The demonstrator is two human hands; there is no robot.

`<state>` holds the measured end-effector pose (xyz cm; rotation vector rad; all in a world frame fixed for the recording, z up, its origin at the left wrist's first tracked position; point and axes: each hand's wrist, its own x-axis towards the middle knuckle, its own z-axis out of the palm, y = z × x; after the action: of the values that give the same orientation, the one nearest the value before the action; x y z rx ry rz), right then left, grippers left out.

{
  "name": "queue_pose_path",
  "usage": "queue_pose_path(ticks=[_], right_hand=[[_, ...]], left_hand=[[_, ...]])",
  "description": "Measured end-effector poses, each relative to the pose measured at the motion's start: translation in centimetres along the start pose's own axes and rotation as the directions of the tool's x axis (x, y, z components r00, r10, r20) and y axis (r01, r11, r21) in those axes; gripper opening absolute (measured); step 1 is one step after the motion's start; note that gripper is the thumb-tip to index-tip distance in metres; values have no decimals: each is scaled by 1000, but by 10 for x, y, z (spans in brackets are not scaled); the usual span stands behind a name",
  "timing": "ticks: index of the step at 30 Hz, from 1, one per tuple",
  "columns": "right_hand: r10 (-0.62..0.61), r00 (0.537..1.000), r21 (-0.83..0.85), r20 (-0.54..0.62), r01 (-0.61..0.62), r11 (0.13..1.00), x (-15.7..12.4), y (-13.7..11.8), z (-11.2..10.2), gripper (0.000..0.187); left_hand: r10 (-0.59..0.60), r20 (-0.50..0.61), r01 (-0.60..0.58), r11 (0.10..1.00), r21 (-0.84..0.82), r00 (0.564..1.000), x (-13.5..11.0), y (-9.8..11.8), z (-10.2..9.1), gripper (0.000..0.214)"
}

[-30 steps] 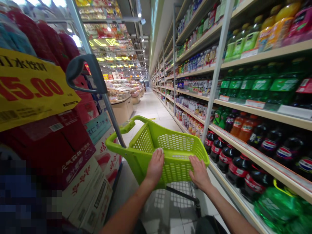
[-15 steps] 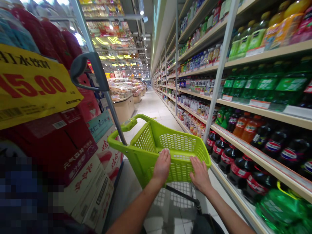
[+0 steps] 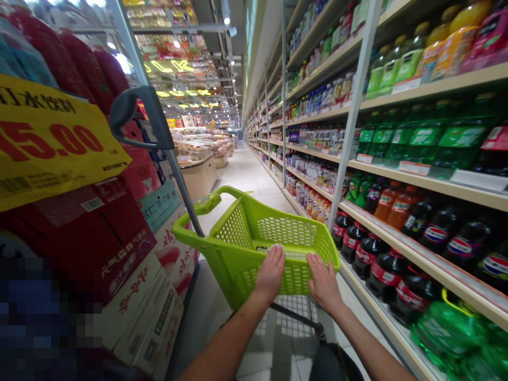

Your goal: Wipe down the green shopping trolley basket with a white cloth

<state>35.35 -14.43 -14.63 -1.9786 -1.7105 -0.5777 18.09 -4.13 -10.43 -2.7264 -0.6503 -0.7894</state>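
A lime-green plastic shopping basket [image 3: 238,233] on wheels stands in a supermarket aisle just ahead of me. My left hand [image 3: 271,271] curls over the middle of its near rim. My right hand [image 3: 324,281] grips the same rim a little to the right. Nothing shows inside the basket. Its green handle [image 3: 206,203] points up to the left, and a grey pull handle on a metal rod [image 3: 138,119] rises past it.
Shelves of soda bottles [image 3: 420,222] line the right side at hip height and above. Stacked red and white cartons [image 3: 130,264] with a yellow price sign [image 3: 51,143] crowd the left. The tiled aisle floor [image 3: 246,174] runs straight ahead between them.
My left hand has slid to the right along the basket's near rim, closer to my right hand. The basket has barely shifted.
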Motion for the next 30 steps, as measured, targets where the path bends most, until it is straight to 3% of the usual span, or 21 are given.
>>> queue_pose_path(ticks=[3, 7, 9, 12, 14, 16, 20, 22, 27, 30], right_hand=[[-11, 1000, -11, -3, 11, 1000, -1, 2, -2, 74], [-2, 1000, -23, -19, 2, 1000, -3, 2, -1, 74], [13, 1000, -25, -16, -14, 1000, -2, 2, 1, 73], [9, 1000, -23, 10, -9, 1000, -1, 2, 0, 73], [-3, 999, -21, 33, 4, 1000, 0, 3, -1, 73], [-2, 999, -18, 44, 3, 1000, 0, 3, -3, 72], [23, 1000, -11, 17, -23, 1000, 0, 1, -3, 73], [33, 999, -7, 1, -33, 999, 0, 0, -2, 75], [-17, 999, -2, 39, 17, 1000, -1, 4, -1, 75], [-2, 999, 9, 49, 2, 1000, -1, 3, -5, 75]], left_hand=[[22, 19, -22, 999, -31, 1000, -2, -9, -9, 40], [-103, -44, 101, 994, -26, 994, -11, -42, -23, 44], [-99, -59, 97, 995, -30, 993, -7, -33, -13, 42], [0, -30, -1, 999, -45, 1000, 8, 2, 9, 36], [58, -4, -58, 997, -58, 998, 14, 14, 14, 36], [67, 6, -66, 996, -63, 998, 13, 5, 7, 37], [-44, -41, 43, 999, -16, 998, -2, -28, -12, 39], [-58, -54, 58, 998, -11, 997, -1, -22, -6, 39], [26, 7, -25, 998, -52, 1000, 17, 23, 20, 37], [36, 0, -36, 999, -25, 999, 14, 9, 12, 38]])
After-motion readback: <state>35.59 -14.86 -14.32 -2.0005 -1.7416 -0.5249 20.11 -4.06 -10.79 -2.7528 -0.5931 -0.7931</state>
